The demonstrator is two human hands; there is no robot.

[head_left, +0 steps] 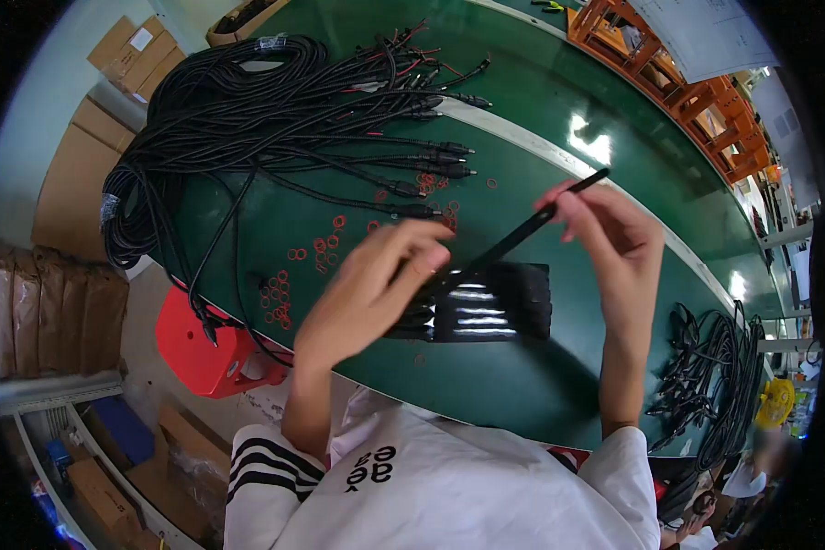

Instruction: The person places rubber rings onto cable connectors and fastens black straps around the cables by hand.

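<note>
My right hand (611, 234) pinches a slim black rod-like piece (513, 240) between thumb and fingertips. The piece slants down to the left, over a row of black, shiny pieces (495, 302) lying side by side on the green table. My left hand (367, 289) is blurred, close to the lower end of the rod; its thumb and forefinger are apart, and its other fingers are partly hidden. Small red-orange rings (321, 252) lie scattered on the table beyond and beside my left hand.
A large bundle of black cables (238, 119) with plugs covers the table's far left. More black cables (710, 376) lie at the right. A red stool (197, 344) stands by the left edge. Orange racks (678, 92) line the far side. Cardboard boxes (82, 174) stand at left.
</note>
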